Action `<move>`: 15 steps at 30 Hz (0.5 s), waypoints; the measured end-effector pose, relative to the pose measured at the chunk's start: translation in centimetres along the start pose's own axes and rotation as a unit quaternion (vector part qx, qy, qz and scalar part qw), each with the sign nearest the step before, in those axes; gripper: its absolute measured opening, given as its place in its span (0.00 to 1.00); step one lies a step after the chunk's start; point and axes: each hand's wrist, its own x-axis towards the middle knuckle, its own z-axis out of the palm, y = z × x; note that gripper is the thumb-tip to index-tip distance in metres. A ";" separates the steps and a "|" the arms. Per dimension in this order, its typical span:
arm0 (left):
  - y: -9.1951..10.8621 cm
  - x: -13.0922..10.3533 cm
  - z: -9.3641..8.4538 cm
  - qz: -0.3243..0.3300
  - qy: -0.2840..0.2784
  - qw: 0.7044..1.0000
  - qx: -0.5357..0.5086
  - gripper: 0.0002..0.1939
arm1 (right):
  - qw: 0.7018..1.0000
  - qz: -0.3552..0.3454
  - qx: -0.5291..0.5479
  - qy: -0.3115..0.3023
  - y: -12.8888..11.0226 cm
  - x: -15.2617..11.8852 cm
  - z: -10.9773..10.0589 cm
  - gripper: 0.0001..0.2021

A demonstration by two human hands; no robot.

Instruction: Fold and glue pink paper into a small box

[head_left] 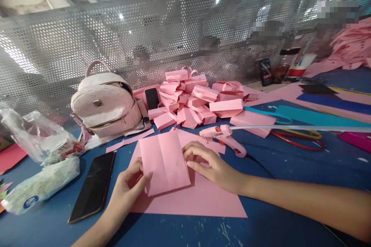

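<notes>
A creased piece of pink paper (165, 164) is held up between my two hands, tilted above a larger pink sheet (199, 202) that lies flat. My left hand (131, 181) pinches its left edge, thumb in front and fingers behind. On the opposite edge, the curled fingers of my right hand (204, 162) grip the paper. Just beyond my right hand lies a pink glue gun (224, 139) with a long clear glue stick in its back. A heap of folded pink paper pieces (191, 102) rises behind it.
Left of my hands lie a black phone (92, 185), a tissue pack (42, 187) and a plastic bag (37, 135). A pale backpack (107, 102) stands behind. Coloured strips (307, 114) and red and yellow loops (301, 141) lie right, cups (298, 65) farther back. A perforated metal screen (174, 34) closes the rear.
</notes>
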 end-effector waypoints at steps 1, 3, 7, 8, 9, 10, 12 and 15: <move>-0.1 0.0 0.1 0.001 -0.001 1.000 -0.008 0.15 | 1.000 0.002 0.003 -0.001 0.0 0.0 0.0 0.04; -0.4 0.1 0.3 0.016 0.007 0.999 -0.027 0.11 | 1.000 0.005 0.007 -0.003 0.0 0.1 0.0 0.05; -1.2 0.6 0.2 0.087 0.080 0.993 0.011 0.21 | 1.000 0.003 0.000 -0.001 -0.3 0.2 -0.1 0.08; -1.2 0.8 0.1 0.107 0.095 0.989 0.028 0.22 | 1.000 0.002 0.000 -0.003 -0.4 0.3 -0.2 0.09; -1.1 0.9 -0.1 0.126 0.107 0.985 0.041 0.22 | 1.000 0.002 0.003 -0.007 -0.6 0.3 -0.2 0.09; -0.7 1.1 -0.3 0.139 0.112 0.983 0.051 0.22 | 1.000 0.000 0.009 -0.013 -0.8 0.4 -0.2 0.09; 0.7 1.4 -0.7 0.164 0.112 0.977 0.075 0.18 | 0.999 -0.004 0.026 -0.029 -1.2 0.4 -0.3 0.09; 3.8 2.2 -1.1 0.219 0.053 0.964 0.143 0.15 | 0.997 -0.007 0.048 -0.062 -1.7 0.2 -0.3 0.09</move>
